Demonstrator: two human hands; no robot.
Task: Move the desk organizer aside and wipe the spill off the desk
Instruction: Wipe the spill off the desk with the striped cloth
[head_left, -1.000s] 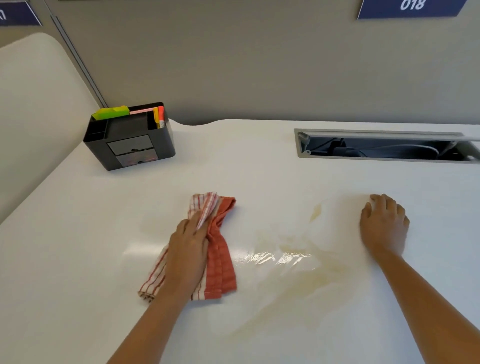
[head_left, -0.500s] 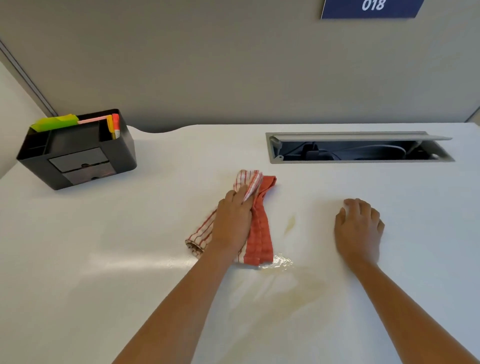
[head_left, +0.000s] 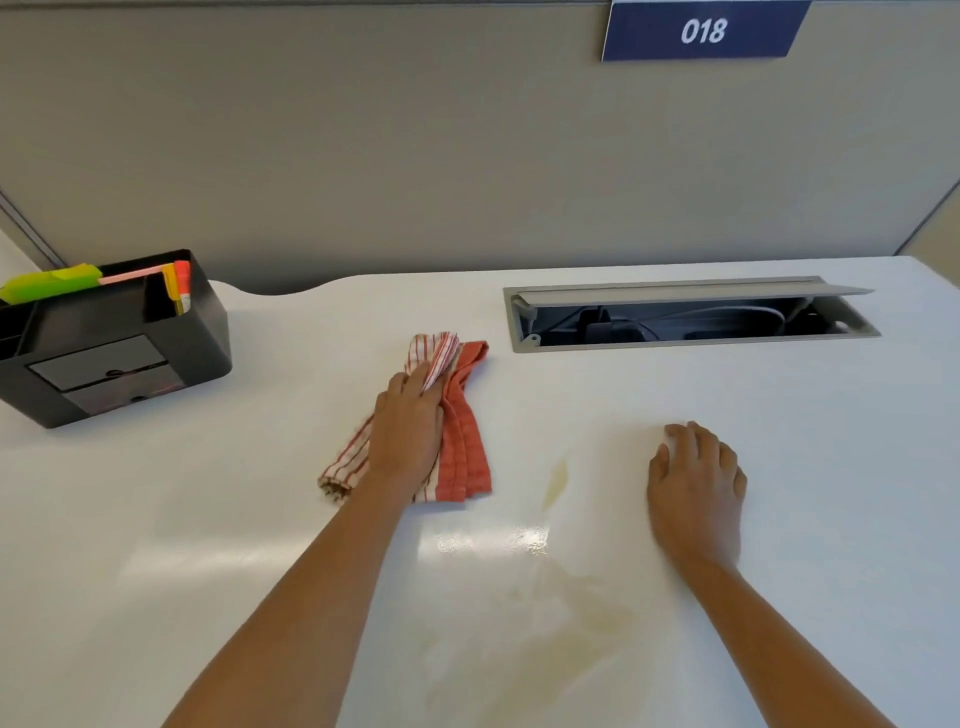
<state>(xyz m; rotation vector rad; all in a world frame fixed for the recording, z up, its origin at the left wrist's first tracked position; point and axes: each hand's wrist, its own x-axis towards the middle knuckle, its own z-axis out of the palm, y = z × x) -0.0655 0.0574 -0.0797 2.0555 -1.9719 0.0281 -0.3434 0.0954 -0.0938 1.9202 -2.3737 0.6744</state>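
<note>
A red and white striped cloth (head_left: 462, 441) lies bunched on the white desk (head_left: 260, 519), and my left hand (head_left: 408, 431) presses down on it, fingers curled over its top. A thin yellowish spill (head_left: 571, 608) smears the desk below and to the right of the cloth, with a small streak (head_left: 556, 480) beside it. My right hand (head_left: 696, 483) rests flat on the desk to the right of the spill, holding nothing. The black desk organizer (head_left: 109, 343) stands at the far left, well apart from the spill, with highlighters and sticky notes in it.
An open cable tray (head_left: 691, 314) with a raised grey flap is sunk into the desk at the back right. A grey partition wall (head_left: 415, 156) bearing a blue "018" sign (head_left: 701, 31) runs behind the desk.
My left hand slid the cloth to the right and away from me across the wet patch. The view shifted right, so the organizer now sits at the left edge. My right hand stayed planted.
</note>
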